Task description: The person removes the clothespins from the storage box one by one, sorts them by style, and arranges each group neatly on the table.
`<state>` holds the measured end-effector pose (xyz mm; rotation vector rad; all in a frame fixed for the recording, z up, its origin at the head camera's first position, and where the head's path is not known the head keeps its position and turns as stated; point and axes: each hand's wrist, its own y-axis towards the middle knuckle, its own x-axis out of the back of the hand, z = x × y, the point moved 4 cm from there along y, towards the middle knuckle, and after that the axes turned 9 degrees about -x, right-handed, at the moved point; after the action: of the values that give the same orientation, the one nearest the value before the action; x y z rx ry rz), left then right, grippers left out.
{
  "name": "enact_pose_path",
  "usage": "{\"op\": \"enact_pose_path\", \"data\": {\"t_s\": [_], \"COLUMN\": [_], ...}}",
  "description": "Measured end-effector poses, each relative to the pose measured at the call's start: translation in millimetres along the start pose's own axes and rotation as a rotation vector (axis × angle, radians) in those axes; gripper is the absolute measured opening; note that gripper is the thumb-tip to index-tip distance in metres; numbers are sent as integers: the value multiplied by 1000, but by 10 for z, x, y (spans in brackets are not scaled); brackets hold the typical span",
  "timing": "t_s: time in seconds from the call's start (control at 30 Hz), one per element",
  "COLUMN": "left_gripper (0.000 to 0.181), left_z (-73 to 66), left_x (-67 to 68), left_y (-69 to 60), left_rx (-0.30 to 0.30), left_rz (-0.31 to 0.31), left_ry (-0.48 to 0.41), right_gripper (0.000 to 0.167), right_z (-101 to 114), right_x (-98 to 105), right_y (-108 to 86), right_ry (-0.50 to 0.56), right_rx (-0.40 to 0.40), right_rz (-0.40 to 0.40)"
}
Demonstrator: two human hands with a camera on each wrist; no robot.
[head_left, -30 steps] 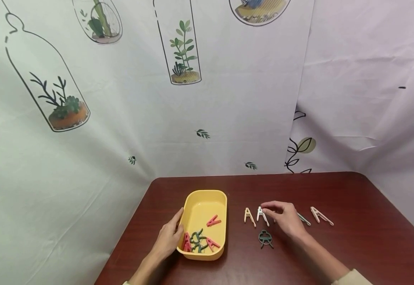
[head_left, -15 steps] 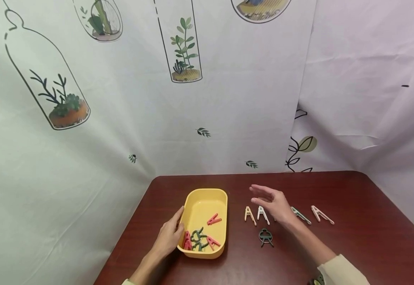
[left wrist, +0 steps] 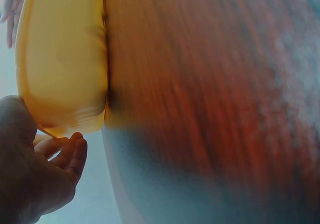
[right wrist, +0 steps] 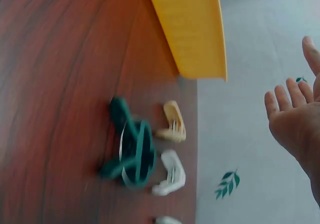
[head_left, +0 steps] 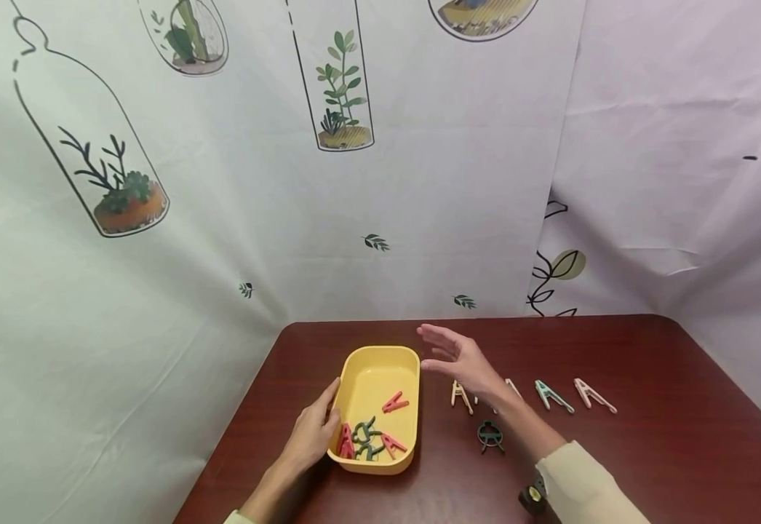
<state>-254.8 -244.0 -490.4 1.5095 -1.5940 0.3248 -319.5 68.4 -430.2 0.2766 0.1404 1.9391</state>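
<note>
My right hand [head_left: 462, 360] is hovering with fingers spread, just beside the yellow box [head_left: 374, 386]; my left hand [head_left: 311, 429] is gripping its left side. Swinging back low, I could be knocking the pegs [head_left: 553, 394], since my forearm [head_left: 534, 429] is hiding some. The box is sitting nearer the worktop's [head_left: 668, 451] left edge; more room is lying along the right edge.

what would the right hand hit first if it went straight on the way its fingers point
Probably the printed backdrop: the right hand seems aimed past the far end of the yellow tray, though depth is unclear.
</note>
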Motion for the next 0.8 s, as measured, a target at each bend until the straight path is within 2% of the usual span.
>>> {"op": "enact_pose_path", "data": {"t_s": [0.2, 0.3, 0.53, 0.8], "left_gripper": [56, 56, 56, 56], "left_z": [6, 5, -6, -16], "left_x": [1, 5, 12, 13], "left_y": [-7, -12, -20, -1], "left_rx": [-5, -7, -7, -8], "left_rz": [-2, -4, 5, 15], "left_ry": [6, 7, 4, 5], "right_gripper": [67, 63, 55, 46], "right_z": [2, -21, -70, -166], "right_x": [-271, -395, -657, -936], "right_y": [147, 218, 332, 360], "right_ry": [123, 124, 22, -56], "right_rx": [-30, -18, -7, -54], "right_rz": [90, 127, 214, 348]}}
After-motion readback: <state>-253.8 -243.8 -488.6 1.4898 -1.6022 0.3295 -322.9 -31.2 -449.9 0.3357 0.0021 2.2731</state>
